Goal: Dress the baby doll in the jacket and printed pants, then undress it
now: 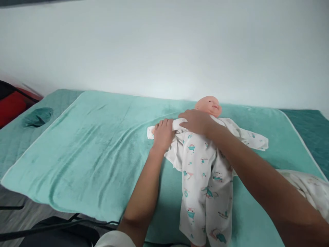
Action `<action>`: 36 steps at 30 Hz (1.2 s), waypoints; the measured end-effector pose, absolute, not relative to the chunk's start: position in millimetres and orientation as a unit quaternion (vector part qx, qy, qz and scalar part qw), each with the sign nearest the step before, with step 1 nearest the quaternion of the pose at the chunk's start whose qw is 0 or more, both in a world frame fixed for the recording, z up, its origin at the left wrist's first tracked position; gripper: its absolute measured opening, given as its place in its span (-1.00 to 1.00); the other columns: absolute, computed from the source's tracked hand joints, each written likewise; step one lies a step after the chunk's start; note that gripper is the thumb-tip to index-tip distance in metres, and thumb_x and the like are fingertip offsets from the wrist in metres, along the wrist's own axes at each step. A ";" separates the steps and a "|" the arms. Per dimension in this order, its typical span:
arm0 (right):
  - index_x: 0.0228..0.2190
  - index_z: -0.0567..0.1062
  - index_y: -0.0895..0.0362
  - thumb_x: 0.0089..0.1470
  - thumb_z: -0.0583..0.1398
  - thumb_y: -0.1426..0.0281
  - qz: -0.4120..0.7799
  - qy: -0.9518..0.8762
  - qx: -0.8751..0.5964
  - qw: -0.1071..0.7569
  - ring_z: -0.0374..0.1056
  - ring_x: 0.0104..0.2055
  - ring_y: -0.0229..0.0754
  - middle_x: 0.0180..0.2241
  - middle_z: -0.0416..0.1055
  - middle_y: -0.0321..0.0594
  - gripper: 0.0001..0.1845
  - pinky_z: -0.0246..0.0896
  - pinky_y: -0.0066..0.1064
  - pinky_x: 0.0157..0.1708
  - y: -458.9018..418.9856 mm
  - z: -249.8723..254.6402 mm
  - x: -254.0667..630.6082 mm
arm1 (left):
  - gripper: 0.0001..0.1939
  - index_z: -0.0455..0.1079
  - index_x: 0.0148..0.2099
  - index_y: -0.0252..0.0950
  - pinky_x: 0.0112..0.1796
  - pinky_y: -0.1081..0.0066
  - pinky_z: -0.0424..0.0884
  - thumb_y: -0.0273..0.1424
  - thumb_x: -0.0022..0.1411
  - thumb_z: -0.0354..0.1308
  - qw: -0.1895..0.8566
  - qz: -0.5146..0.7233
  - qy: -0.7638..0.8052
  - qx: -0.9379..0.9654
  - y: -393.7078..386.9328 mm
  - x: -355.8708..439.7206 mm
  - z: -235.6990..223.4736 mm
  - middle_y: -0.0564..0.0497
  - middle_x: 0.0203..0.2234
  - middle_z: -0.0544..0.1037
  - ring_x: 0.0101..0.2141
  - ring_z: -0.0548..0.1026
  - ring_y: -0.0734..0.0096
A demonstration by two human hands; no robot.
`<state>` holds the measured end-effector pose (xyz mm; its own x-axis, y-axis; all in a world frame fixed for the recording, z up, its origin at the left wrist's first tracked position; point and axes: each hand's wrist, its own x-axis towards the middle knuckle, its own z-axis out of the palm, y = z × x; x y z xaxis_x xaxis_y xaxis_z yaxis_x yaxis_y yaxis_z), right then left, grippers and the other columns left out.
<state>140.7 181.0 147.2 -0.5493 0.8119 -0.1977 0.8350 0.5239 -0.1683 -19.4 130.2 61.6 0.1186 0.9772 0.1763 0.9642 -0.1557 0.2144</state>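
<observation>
A baby doll lies on its back with its head toward the wall. It wears a white printed baby shirt and matching baby trousers. My left hand is closed round the shirt sleeve stretched out to the left, near its cuff. At the shoulder end of that same sleeve, my right hand grips the cloth between thumb and fingers. The doll's arm inside the sleeve is hidden. The other sleeve extends to the right, untouched, and my right forearm crosses over the doll's chest.
A green blanket covers a padded table with a face hole at its left end. More printed white cloth lies at the right. A red and black item stands far left, and a dark chair is below the front edge.
</observation>
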 end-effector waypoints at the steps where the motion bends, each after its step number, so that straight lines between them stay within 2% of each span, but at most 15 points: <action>1: 0.00 0.50 0.05 0.26 0.08 0.27 -0.131 0.871 0.473 0.013 0.40 0.02 0.02 -0.01 0.51 -0.09 -0.66 0.24 -0.23 -0.09 176.5 147.3 147.7 | -0.60 0.28 0.20 -0.19 0.06 0.13 0.30 -0.30 0.35 0.10 0.021 0.129 0.656 0.743 130.7 -20.2 60.7 -0.16 0.04 0.50 0.07 0.40 0.03; 4: 0.01 0.50 0.06 0.32 -0.01 0.32 -0.160 0.854 0.477 -0.131 0.33 0.16 -0.02 0.08 0.48 -0.14 -0.63 0.21 -0.19 0.09 155.6 142.5 182.1 | -0.66 0.31 0.16 -0.22 0.01 0.12 0.33 -0.38 0.36 0.04 0.005 0.111 0.674 0.731 132.6 -27.0 58.8 -0.17 0.02 0.50 0.06 0.40 0.02; 7: 0.00 0.50 0.05 0.33 -0.02 0.33 -0.167 0.796 0.505 -0.290 0.34 0.16 -0.08 0.09 0.48 -0.15 -0.64 0.24 -0.22 0.13 132.6 121.2 224.1 | -0.65 0.31 0.16 -0.23 0.01 0.11 0.34 -0.39 0.36 0.01 -0.004 0.110 0.686 0.720 134.7 -34.4 57.6 -0.19 0.03 0.49 0.07 0.40 -0.01; 9: 0.05 0.47 0.06 0.31 0.01 0.32 -0.119 0.753 0.550 -0.341 0.33 0.16 -0.03 0.10 0.47 -0.10 -0.61 0.24 -0.17 0.15 122.6 99.1 247.3 | -0.65 0.31 0.16 -0.22 0.00 0.10 0.35 -0.37 0.36 0.00 -0.003 0.111 0.695 0.711 136.0 -37.0 56.8 -0.19 0.03 0.49 0.07 0.40 -0.02; 13: 0.13 0.46 0.14 0.28 -0.02 0.37 -0.015 0.720 0.637 -0.276 0.31 0.16 0.12 0.13 0.45 0.00 -0.53 0.16 0.00 0.17 119.5 64.9 273.8 | -0.57 0.28 0.22 -0.22 0.05 0.05 0.35 -0.33 0.33 0.04 0.009 0.120 0.695 0.708 136.0 -38.4 54.5 -0.20 0.07 0.48 0.10 0.39 -0.05; 16: 0.13 0.48 0.12 0.26 -0.05 0.41 -0.002 0.710 0.668 -0.222 0.37 0.09 0.11 0.09 0.49 -0.04 -0.49 0.17 -0.05 0.11 124.8 61.5 286.0 | -0.45 0.22 0.30 -0.24 0.16 -0.01 0.28 -0.40 0.26 0.07 0.015 0.161 0.683 0.713 131.1 -36.6 56.2 -0.21 0.18 0.40 0.18 0.33 -0.07; 20: 0.06 0.53 0.05 0.21 -0.01 0.39 -0.053 0.652 0.721 -0.231 0.42 0.00 0.08 0.02 0.54 -0.10 -0.52 0.20 -0.20 -0.12 130.6 63.4 300.7 | -0.38 0.26 0.28 -0.22 0.26 0.09 0.24 -0.61 0.17 -0.04 0.061 0.289 0.588 0.753 118.3 -13.3 78.4 -0.12 0.22 0.38 0.25 0.29 0.15; 23: 0.01 0.55 0.05 0.20 0.02 0.35 -0.064 0.626 0.736 -0.251 0.43 -0.04 0.06 -0.04 0.56 -0.10 -0.56 0.14 -0.24 -0.19 132.7 58.1 305.1 | -0.50 0.35 0.18 -0.21 0.18 0.24 0.35 -0.59 0.28 -0.13 0.137 0.322 0.490 0.799 114.6 29.8 109.1 -0.05 0.12 0.48 0.15 0.40 0.31; 25: -0.02 0.56 0.06 0.19 0.04 0.32 -0.065 0.616 0.741 -0.259 0.43 -0.08 0.05 -0.09 0.58 -0.09 -0.58 0.11 -0.25 -0.21 133.5 54.2 305.1 | -0.64 0.43 0.09 -0.22 0.13 0.28 0.38 -0.47 0.38 -0.09 0.142 0.248 0.429 0.857 120.5 65.7 128.3 -0.04 0.04 0.53 0.08 0.45 0.30; 28: -0.05 0.57 0.06 0.19 0.06 0.28 -0.070 0.601 0.751 -0.264 0.43 -0.13 0.03 -0.14 0.59 -0.08 -0.61 0.07 -0.27 -0.24 133.8 51.6 304.5 | -0.72 0.49 -0.04 -0.34 0.04 0.18 0.40 -0.41 0.39 -0.02 0.086 0.070 0.409 0.906 139.4 117.0 144.4 -0.15 -0.06 0.55 0.00 0.48 0.14; 31: -0.06 0.57 0.06 0.22 0.08 0.23 -0.078 0.596 0.755 -0.262 0.43 -0.13 0.01 -0.13 0.59 -0.08 -0.62 0.05 -0.29 -0.25 133.7 52.6 304.4 | -0.75 0.51 -0.05 -0.38 -0.13 0.25 0.44 -0.51 0.32 0.03 0.065 -0.049 0.411 0.908 158.9 155.0 144.1 -0.21 -0.02 0.52 0.00 0.48 0.09; 36: -0.05 0.58 0.06 0.26 0.06 0.23 -0.082 0.599 0.763 -0.230 0.42 -0.11 0.02 -0.10 0.58 -0.05 -0.62 0.01 -0.30 -0.27 135.5 56.3 303.4 | -0.75 0.53 -0.02 -0.33 0.00 0.18 0.40 -0.48 0.26 0.16 0.083 -0.129 0.415 0.897 175.5 187.5 129.9 -0.22 0.00 0.56 0.05 0.49 0.05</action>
<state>303.4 135.5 56.3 0.2695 0.9512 0.1503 0.8758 -0.1772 -0.4489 187.5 175.5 129.9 0.6214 0.7236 -0.3005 0.7664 -0.6410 0.0416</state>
